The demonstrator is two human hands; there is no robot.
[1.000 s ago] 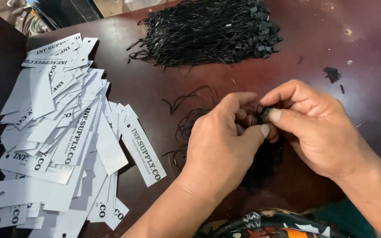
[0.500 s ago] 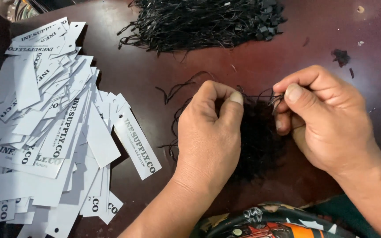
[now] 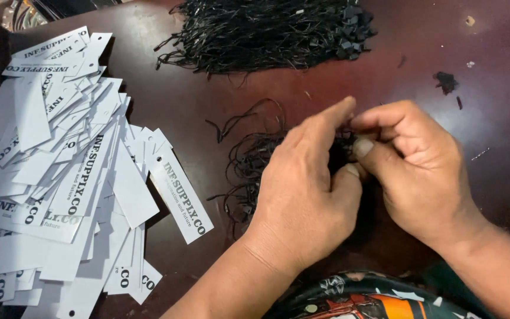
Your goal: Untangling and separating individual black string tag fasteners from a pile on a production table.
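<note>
Between the two hands, just above the middle of the desk (image 3: 491, 118), a small tangle of thin black strings (image 3: 255, 165) is being worked. The left hand (image 3: 302, 195) lies over the right edge of that tangle, its forefinger stretched out and its thumb pressed against the right thumb. The right hand (image 3: 414, 165) is curled, its fingers (image 3: 364, 146) pressed together and pinching what seems to be one black string end; the exact piece held is hidden by the fingertips, so it cannot be told for certain.

For this step to be done well, a single string should be separated from the tangle, judged from how closely the strands cross. It is best held near its plastic end and drawn out slowly, so that neighbouring loops are not dragged along and knotted. The loose tangle can be steadied by the left hand while the pull is made.

Counted: two hands are seen, both the person's own. One large heap of black strings with plastic ends (image 3: 273, 29) lies well beyond the fingers, and one small tangle sits under them; single strands are too many and too fine to be counted. One spread pile of white printed card tags (image 3: 60, 177) lies to the left of the fingers, several dozen by appearance. A few black scraps (image 3: 445, 81) lie beyond the right hand.
</note>
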